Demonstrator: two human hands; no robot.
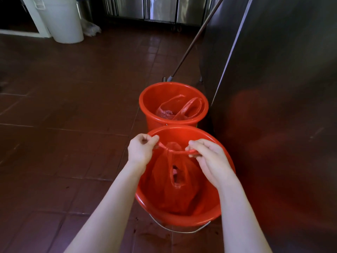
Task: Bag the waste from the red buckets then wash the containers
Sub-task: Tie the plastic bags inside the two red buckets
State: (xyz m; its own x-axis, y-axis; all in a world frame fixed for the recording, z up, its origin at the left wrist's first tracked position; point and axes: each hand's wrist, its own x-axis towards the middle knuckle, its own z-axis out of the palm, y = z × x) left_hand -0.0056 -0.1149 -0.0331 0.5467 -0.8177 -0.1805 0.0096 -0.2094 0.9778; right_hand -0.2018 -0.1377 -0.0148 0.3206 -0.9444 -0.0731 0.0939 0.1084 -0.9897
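Head view, nearest first: the near red bucket [182, 220] stands on the tiled floor with the red bag [175, 194] of waste inside it, directly below my hands. My left hand [141, 149] pinches one handle end and my right hand [207, 157] pinches the other, with a half-made knot [168, 149] stretched between them above the bag's neck. I judge I should pull both ends level and outward until it seats tight, keeping the bag low so nothing escapes its side gap. Just beyond, the far red bucket [151, 121] holds a second bag [182, 108], lying open and untied.
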